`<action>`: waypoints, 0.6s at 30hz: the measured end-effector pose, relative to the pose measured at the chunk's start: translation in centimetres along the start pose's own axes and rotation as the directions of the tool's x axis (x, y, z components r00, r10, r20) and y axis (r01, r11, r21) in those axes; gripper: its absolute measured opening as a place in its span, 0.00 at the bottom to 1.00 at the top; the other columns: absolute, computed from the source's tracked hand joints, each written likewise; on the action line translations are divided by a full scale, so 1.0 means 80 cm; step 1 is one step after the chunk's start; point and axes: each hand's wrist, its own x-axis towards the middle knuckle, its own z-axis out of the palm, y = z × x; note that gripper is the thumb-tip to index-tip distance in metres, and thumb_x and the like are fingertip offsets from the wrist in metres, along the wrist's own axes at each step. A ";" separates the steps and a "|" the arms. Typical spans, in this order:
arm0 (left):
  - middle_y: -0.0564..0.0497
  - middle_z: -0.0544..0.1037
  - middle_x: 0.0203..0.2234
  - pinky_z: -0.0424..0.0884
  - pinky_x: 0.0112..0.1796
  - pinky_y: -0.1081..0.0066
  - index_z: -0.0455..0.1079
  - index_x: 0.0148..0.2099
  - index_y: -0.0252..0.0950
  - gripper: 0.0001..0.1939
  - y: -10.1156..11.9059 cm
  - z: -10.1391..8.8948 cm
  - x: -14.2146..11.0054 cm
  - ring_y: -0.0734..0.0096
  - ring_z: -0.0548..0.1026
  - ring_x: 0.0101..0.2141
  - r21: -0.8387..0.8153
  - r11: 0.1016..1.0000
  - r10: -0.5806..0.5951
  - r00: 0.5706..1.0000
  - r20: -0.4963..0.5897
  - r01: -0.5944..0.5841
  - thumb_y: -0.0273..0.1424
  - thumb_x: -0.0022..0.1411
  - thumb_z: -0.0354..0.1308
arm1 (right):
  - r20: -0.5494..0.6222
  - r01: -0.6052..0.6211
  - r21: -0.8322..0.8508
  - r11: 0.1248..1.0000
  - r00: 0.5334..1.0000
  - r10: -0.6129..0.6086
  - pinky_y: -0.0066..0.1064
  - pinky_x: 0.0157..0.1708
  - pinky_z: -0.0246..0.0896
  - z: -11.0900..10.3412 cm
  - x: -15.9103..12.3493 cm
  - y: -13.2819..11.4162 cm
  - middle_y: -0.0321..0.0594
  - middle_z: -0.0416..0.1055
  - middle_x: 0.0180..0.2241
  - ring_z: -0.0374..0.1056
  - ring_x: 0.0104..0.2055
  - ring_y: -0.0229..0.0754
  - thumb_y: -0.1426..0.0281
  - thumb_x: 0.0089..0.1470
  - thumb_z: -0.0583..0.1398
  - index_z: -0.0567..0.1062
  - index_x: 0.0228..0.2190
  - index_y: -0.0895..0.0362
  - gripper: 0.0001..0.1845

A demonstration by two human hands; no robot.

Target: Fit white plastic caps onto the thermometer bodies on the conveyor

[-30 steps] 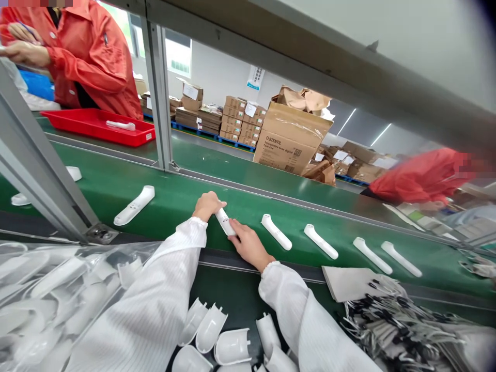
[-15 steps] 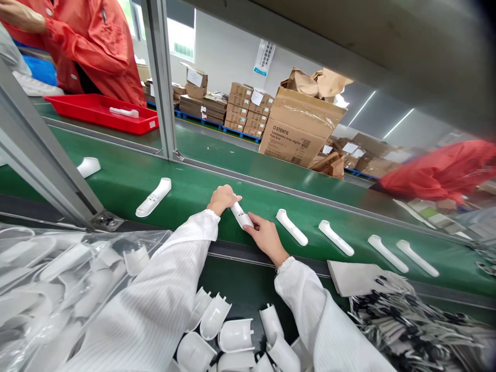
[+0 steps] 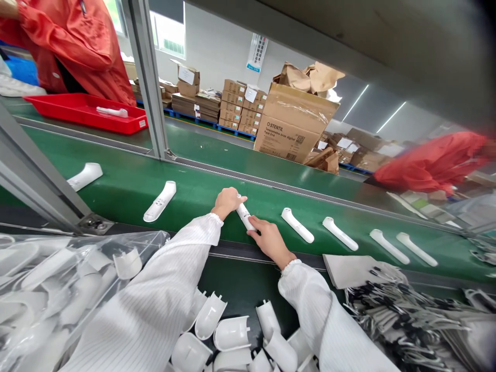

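Both my hands hold one white thermometer housing (image 3: 245, 215) on the green conveyor belt (image 3: 194, 194). My left hand (image 3: 227, 201) is curled round its upper end. My right hand (image 3: 269, 240) pinches its lower end from the near side. More white housings lie in a row on the belt to the right, the nearest housing (image 3: 297, 225) just past my right hand. Two others, a printed housing (image 3: 159, 201) and a plain housing (image 3: 84, 176), lie to the left.
Loose white shell covers (image 3: 228, 336) lie on the near bench between my sleeves. A clear bag of white parts (image 3: 58, 279) sits at left, black-and-white cables (image 3: 411, 320) at right. A red tray (image 3: 83, 111), people in red coats and a cardboard box (image 3: 294, 126) stand beyond the belt.
My hands stay on the same housing while it and the other housings on the belt drift to the right. The view has shifted a little.
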 end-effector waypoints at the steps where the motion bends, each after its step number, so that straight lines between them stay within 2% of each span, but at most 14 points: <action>1: 0.44 0.81 0.35 0.72 0.38 0.69 0.78 0.38 0.37 0.19 0.002 0.002 -0.001 0.58 0.79 0.38 0.005 1.000 0.015 1.000 -0.008 -0.015 0.48 0.58 0.57 | 0.029 0.020 -0.006 1.000 0.999 -0.020 0.38 0.60 0.59 -0.001 0.000 0.004 0.45 0.70 0.56 0.66 0.59 0.49 0.74 0.55 0.63 0.74 0.54 0.56 0.24; 5: 0.42 0.81 0.35 0.71 0.39 0.69 0.78 0.37 0.35 0.21 0.009 0.012 -0.004 0.58 0.78 0.39 0.072 0.991 0.118 0.992 -0.049 -0.114 0.47 0.61 0.55 | 0.066 0.042 0.005 0.999 0.997 -0.042 0.34 0.62 0.56 -0.007 0.002 0.021 0.39 0.71 0.56 0.64 0.61 0.46 0.71 0.58 0.62 0.74 0.54 0.53 0.22; 7: 0.43 0.81 0.34 0.71 0.41 0.69 0.79 0.37 0.35 0.22 0.012 0.014 -0.004 0.58 0.78 0.39 0.090 0.980 0.182 0.983 -0.025 -0.180 0.47 0.63 0.53 | 0.088 0.010 -0.022 1.000 0.996 -0.008 0.34 0.62 0.56 -0.013 0.003 0.024 0.36 0.70 0.57 0.64 0.61 0.45 0.69 0.59 0.61 0.73 0.55 0.51 0.22; 9: 0.43 0.80 0.38 0.70 0.44 0.70 0.79 0.42 0.35 0.24 0.010 0.011 -0.003 0.59 0.77 0.42 0.083 0.967 0.241 0.970 0.022 -0.242 0.48 0.64 0.51 | 0.112 -0.041 -0.089 0.995 0.992 0.051 0.39 0.62 0.56 -0.026 0.002 0.022 0.36 0.68 0.58 0.61 0.63 0.48 0.67 0.60 0.61 0.71 0.57 0.49 0.23; 11: 0.42 0.78 0.46 0.68 0.48 0.70 0.76 0.52 0.35 0.27 0.001 -0.002 -0.001 0.58 0.75 0.47 0.088 0.961 0.264 0.965 -0.003 -0.262 0.49 0.64 0.51 | 0.092 -0.079 -0.128 0.989 0.992 0.091 0.43 0.62 0.55 -0.048 -0.007 0.013 0.38 0.66 0.60 0.58 0.64 0.51 0.66 0.61 0.60 0.70 0.58 0.51 0.24; 12: 0.41 0.75 0.51 0.67 0.50 0.68 0.73 0.56 0.35 0.29 -0.007 -0.012 0.001 0.57 0.72 0.51 0.102 0.965 0.248 0.967 -0.054 -0.241 0.50 0.64 0.51 | 0.076 -0.084 -0.111 0.990 0.993 0.093 0.42 0.60 0.57 -0.063 -0.015 0.006 0.40 0.66 0.60 0.59 0.63 0.52 0.67 0.61 0.59 0.70 0.58 0.52 0.24; 14: 0.39 0.70 0.57 0.66 0.52 0.63 0.67 0.62 0.36 0.33 -0.029 -0.041 0.004 0.51 0.66 0.56 0.142 0.983 0.148 0.967 -0.206 -0.121 0.52 0.63 0.51 | 0.090 -0.065 -0.001 0.998 0.994 0.065 0.38 0.53 0.63 -0.093 -0.039 -0.012 0.42 0.69 0.58 0.68 0.55 0.48 0.67 0.62 0.57 0.71 0.57 0.53 0.21; 16: 0.37 0.65 0.59 0.65 0.52 0.56 0.64 0.64 0.37 0.35 -0.055 -0.072 0.005 0.45 0.61 0.59 0.167 0.983 -0.017 0.954 -0.300 0.070 0.52 0.62 0.52 | 0.242 -0.046 0.144 0.989 0.970 0.010 0.32 0.43 0.67 -0.120 -0.070 -0.035 0.40 0.75 0.50 0.73 0.42 0.42 0.65 0.62 0.57 0.75 0.52 0.51 0.18; 18: 0.35 0.63 0.60 0.66 0.51 0.51 0.63 0.64 0.37 0.37 -0.078 -0.097 0.004 0.40 0.59 0.60 0.188 0.954 -0.173 0.940 -0.295 0.235 0.54 0.59 0.54 | 0.450 -0.053 0.202 0.978 0.892 -0.044 0.30 0.38 0.65 -0.135 -0.103 -0.062 0.38 0.77 0.44 0.72 0.37 0.39 0.62 0.61 0.58 0.77 0.49 0.50 0.16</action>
